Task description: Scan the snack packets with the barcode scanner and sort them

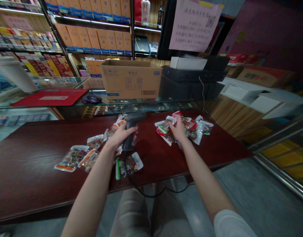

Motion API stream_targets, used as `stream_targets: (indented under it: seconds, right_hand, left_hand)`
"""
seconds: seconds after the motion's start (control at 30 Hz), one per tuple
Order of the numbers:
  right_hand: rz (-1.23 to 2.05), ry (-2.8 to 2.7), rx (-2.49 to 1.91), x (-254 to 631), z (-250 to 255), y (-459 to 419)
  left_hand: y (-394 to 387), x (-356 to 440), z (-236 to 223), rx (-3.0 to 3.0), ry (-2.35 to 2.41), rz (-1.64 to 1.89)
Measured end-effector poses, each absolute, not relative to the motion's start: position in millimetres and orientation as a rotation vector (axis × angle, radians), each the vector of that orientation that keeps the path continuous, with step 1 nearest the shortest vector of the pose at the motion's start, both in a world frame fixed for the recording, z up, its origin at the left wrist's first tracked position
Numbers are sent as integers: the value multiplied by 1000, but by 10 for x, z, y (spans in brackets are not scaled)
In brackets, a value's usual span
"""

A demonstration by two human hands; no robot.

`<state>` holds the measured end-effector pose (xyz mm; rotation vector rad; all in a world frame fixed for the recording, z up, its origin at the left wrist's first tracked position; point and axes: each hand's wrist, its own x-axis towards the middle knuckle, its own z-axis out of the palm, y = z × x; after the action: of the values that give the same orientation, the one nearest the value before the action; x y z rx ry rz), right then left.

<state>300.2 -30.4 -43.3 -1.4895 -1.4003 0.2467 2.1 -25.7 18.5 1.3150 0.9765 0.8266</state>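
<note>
While the left hand (pixel 121 136) grips a scanner (pixel 133 126) above the table (pixel 153 158), the right hand (pixel 178 129) sits bent on a pile of packs (pixel 189 130), and I cannot tell if it holds one. More packs (pixel 77 158) lie to the left, with dark table between the piles and out to the near edge.

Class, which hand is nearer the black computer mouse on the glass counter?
Left: the left hand is in front of the mouse, to its right; the right hand is farther right.
</note>
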Motion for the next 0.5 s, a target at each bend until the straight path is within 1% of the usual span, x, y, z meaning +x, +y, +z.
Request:
stream_targets:
  seconds: [0.07, 0.13, 0.2, 0.27, 0.33, 0.4, 0.5]
  right_hand:
    - [-10, -1481, -1661, 2963, -391, -318]
    - [-191, -1535, -1812, 2908, -328, -345]
    - [-300, -1554, -1894, 2843, -261, -354]
    - [-292, -1585, -1879, 2754, -207, -308]
    - [-150, -1631, -1802, 2614, -179, -181]
    - [135, -1639, -1689, 2410, -184, 26]
    - [828, -1380, -1423, 2039, -245, 405]
  left_hand:
    - [-202, -89, 225, 1364, 1080, 874]
    - [-150, -204, 262, 1442, 1191, 892]
    - [-110, -318, 302, 1513, 1258, 916]
    - [-89, -423, 339, 1547, 1270, 966]
    - [-83, -509, 354, 1527, 1272, 1016]
    - [-79, -569, 327, 1455, 1278, 1046]
    - [-58, -615, 217, 1311, 1286, 1094]
